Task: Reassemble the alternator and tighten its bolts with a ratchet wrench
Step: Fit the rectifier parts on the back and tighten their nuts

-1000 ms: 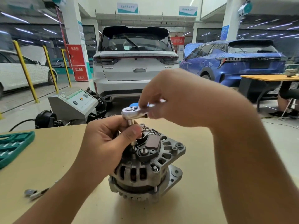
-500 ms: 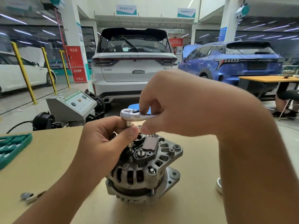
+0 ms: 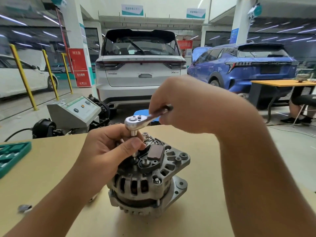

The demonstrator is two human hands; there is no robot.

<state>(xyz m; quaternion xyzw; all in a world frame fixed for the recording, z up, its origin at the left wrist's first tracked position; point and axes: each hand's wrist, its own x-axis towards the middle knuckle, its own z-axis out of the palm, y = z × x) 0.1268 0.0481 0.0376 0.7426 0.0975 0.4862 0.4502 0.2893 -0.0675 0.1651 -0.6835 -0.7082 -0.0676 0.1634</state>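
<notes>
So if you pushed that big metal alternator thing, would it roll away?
Probably not. The alternator stands on its flat end on the table, with ears sticking out, so it would likely slide or tip rather than roll. It looks like solid metal, so probably heavy. The left hand also seems to steady things.

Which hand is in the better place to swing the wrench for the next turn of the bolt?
The right hand: it grips the wrench handle. The left hand pinches the extension bar under the head, steadying it over the alternator.

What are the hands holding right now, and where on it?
Right hand grips the ratchet wrench by its handle. Left hand pinches the wrench's extension shaft just below the head, above the alternator.
</notes>
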